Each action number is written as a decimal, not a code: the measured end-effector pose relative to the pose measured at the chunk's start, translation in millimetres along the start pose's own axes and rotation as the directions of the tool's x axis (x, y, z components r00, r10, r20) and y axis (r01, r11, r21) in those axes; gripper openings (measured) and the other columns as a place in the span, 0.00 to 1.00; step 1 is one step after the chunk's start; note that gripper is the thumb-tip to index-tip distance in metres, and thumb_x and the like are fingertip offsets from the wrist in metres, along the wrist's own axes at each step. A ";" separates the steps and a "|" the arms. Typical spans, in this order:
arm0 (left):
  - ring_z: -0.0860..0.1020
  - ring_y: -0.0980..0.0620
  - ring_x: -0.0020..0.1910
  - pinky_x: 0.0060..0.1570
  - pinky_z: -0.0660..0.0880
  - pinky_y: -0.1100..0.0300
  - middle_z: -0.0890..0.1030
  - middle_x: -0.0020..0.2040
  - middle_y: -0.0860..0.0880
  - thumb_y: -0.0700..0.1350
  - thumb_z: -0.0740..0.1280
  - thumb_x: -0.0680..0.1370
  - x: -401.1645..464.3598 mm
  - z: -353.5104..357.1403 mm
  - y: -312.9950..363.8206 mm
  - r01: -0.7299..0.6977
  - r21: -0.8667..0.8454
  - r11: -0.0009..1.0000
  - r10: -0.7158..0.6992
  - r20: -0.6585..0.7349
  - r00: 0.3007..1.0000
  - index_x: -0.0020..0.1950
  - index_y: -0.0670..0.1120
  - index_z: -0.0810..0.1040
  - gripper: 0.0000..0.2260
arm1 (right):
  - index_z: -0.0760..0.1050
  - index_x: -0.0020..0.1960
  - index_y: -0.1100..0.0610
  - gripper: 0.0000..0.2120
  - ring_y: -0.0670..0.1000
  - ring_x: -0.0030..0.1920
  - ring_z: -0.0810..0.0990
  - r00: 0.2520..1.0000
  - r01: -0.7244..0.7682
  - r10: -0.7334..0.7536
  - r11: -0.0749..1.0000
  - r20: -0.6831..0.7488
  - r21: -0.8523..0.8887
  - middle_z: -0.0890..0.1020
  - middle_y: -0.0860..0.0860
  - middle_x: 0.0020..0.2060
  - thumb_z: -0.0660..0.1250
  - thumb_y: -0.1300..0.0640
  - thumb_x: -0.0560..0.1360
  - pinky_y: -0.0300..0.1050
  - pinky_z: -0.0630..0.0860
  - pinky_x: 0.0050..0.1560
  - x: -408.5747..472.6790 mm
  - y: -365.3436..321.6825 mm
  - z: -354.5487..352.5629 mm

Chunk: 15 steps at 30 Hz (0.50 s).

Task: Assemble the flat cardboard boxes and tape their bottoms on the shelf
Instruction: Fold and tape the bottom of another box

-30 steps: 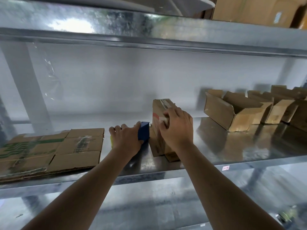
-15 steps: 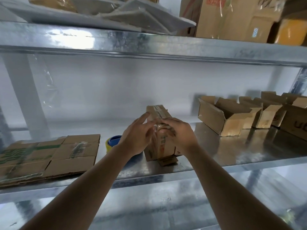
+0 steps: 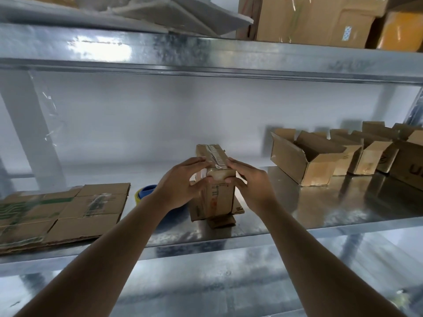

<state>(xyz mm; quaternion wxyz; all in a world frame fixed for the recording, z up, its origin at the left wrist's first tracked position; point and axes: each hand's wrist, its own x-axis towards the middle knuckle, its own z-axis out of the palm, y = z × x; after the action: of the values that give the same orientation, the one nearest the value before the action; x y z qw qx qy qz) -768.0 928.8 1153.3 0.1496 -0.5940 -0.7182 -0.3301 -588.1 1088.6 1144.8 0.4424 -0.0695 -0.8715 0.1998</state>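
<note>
A small brown cardboard box (image 3: 215, 200) stands upside down on the metal shelf (image 3: 309, 216), its flaps spread under it and clear tape along its top face. My left hand (image 3: 180, 184) holds its near left edge, fingers over the top and thumb on the front. My right hand (image 3: 247, 181) grips the near right corner the same way. A stack of flat cardboard boxes (image 3: 59, 211) lies at the left. A tape roll (image 3: 145, 194), blue and yellow, lies behind my left wrist, partly hidden.
Several assembled open boxes (image 3: 304, 161) stand in a row at the right of the shelf. A white wall closes the back. The upper shelf (image 3: 206, 56) carries large cartons (image 3: 315, 19) and white boards. An upright post (image 3: 32, 133) stands at the left.
My left hand let go of the blue tape roll, which now lies on the shelf, and came to the box. Both hands now press on the taped top edge.
</note>
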 end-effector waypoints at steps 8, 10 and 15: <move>0.73 0.74 0.53 0.50 0.70 0.71 0.72 0.70 0.62 0.50 0.65 0.84 3.6 -9.4 14.3 -0.053 0.048 0.997 0.049 0.088 0.995 0.76 0.66 0.69 0.22 | 0.78 0.71 0.54 0.17 0.43 0.66 0.80 0.998 -0.051 0.045 0.983 0.037 0.175 0.82 0.47 0.66 0.66 0.54 0.84 0.43 0.78 0.67 1.2 13.9 -6.9; 0.71 0.76 0.50 0.46 0.67 0.72 0.71 0.68 0.62 0.47 0.65 0.84 4.5 -11.8 16.0 -0.052 0.053 0.997 0.046 0.118 0.992 0.76 0.71 0.66 0.25 | 0.78 0.71 0.51 0.17 0.36 0.66 0.78 0.996 -0.080 0.071 0.976 0.055 0.200 0.80 0.45 0.68 0.67 0.53 0.83 0.40 0.76 0.69 2.4 14.6 -5.6; 0.73 0.70 0.50 0.44 0.67 0.75 0.68 0.66 0.61 0.45 0.63 0.85 4.9 -12.4 15.5 -0.031 0.042 0.999 0.023 0.167 0.986 0.76 0.72 0.65 0.26 | 0.85 0.60 0.55 0.16 0.43 0.49 0.82 0.950 -0.159 0.202 0.969 -0.236 0.189 0.82 0.46 0.51 0.80 0.54 0.73 0.31 0.79 0.52 -0.8 10.4 0.7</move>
<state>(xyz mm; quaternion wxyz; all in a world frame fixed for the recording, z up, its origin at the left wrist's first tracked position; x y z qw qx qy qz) -756.6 925.6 1170.0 0.1069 -0.6256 -0.7273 -0.2611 -588.7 1097.7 1139.6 0.5343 -0.1365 -0.7777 0.3018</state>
